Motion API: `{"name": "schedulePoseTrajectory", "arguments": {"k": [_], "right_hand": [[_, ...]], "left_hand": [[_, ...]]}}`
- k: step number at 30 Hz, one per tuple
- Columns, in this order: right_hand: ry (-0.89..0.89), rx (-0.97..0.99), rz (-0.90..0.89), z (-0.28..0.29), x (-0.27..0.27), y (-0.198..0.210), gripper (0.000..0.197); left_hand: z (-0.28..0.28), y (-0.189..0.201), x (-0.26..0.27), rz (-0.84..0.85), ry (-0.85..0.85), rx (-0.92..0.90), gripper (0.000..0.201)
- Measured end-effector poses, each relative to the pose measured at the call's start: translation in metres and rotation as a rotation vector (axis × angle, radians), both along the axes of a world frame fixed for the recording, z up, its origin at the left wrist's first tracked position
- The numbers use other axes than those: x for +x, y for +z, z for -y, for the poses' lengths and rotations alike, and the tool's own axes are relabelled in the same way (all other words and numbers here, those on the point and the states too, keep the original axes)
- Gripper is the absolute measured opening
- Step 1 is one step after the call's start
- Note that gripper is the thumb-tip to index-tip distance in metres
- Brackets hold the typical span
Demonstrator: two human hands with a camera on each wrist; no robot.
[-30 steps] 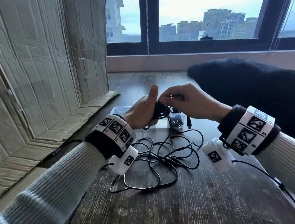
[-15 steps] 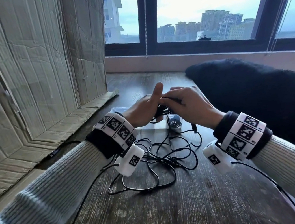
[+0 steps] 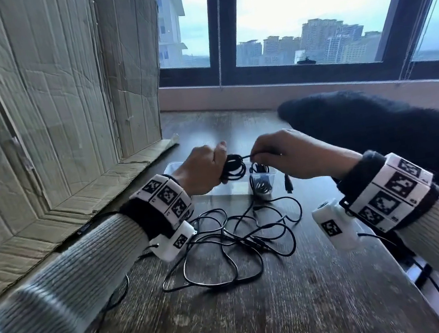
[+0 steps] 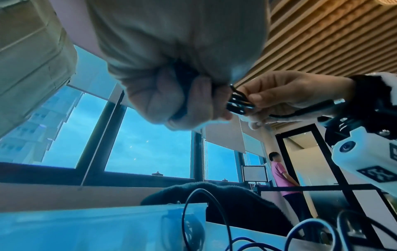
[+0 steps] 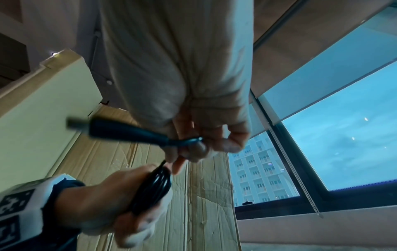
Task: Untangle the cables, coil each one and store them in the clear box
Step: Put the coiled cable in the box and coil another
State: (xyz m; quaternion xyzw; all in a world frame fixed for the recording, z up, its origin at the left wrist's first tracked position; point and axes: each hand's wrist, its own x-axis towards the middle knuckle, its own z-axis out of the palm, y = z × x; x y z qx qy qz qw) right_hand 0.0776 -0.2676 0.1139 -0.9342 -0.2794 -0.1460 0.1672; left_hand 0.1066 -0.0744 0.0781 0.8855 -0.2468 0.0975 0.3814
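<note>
My left hand (image 3: 207, 168) grips a coiled black cable (image 3: 234, 167), its fingers wrapped round the loops (image 5: 152, 186). My right hand (image 3: 276, 155) pinches the free end of the same cable (image 4: 238, 101) right beside the coil. The cable's plug (image 5: 116, 129) sticks out past my right fingers and hangs below the hand (image 3: 288, 184). Both hands hover above the clear box (image 3: 216, 192), which holds a coiled cable in its right end (image 3: 262, 185). A tangle of thin black cables (image 3: 234, 243) lies on the table in front of the box.
A large flattened cardboard box (image 3: 49, 105) leans at the left, its flap on the wooden table (image 3: 262, 315). A black fleece garment (image 3: 377, 130) lies at the right. Behind is the window sill (image 3: 258, 93). A person in a pink shirt (image 4: 281, 173) stands far off.
My left thumb, raised a second ago, has folded down onto the coil. Both hands lifted slightly, and the right hand has drawn the cable's end out to the right of the coil.
</note>
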Motion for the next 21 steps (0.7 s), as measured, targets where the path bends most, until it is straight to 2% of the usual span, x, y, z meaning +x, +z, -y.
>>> {"name": "schedulePoseTrajectory", "arguments": {"k": [2,4,6,9,11,13,15,18,21], "right_hand": [[0.063,-0.039,0.062,0.0,-0.002,0.005,0.013],[0.125,0.036,0.115,-0.002,0.0,0.009,0.013],[0.151,0.155,0.109,-0.006,0.002,0.011,0.013],[0.129,0.348,-0.013,-0.011,0.002,0.006,0.016],[0.087,0.354,-0.068,-0.014,0.002,-0.004,0.019],[0.051,0.303,-0.082,-0.016,0.004,-0.014,0.027],[0.006,0.196,-0.065,-0.018,0.005,-0.021,0.032],[-0.075,-0.028,-0.027,-0.024,0.003,-0.029,0.021],[-0.075,-0.271,0.061,-0.031,-0.01,-0.034,0.022]], "left_hand": [[0.004,0.0,-0.002,0.018,-0.004,0.069,0.059],[0.008,-0.001,-0.005,0.014,-0.068,0.046,0.056],[0.009,-0.003,-0.007,-0.047,-0.16,-0.09,0.055],[0.009,-0.001,-0.009,-0.076,-0.183,-0.402,0.057],[0.011,0.001,-0.007,-0.034,-0.201,-0.432,0.062],[0.012,0.004,-0.006,-0.012,-0.183,-0.415,0.063],[0.012,0.007,0.001,-0.001,-0.084,-0.427,0.062],[0.011,0.007,0.015,0.111,0.15,-0.357,0.064],[0.018,0.007,0.019,0.23,0.274,-0.194,0.058]]}}
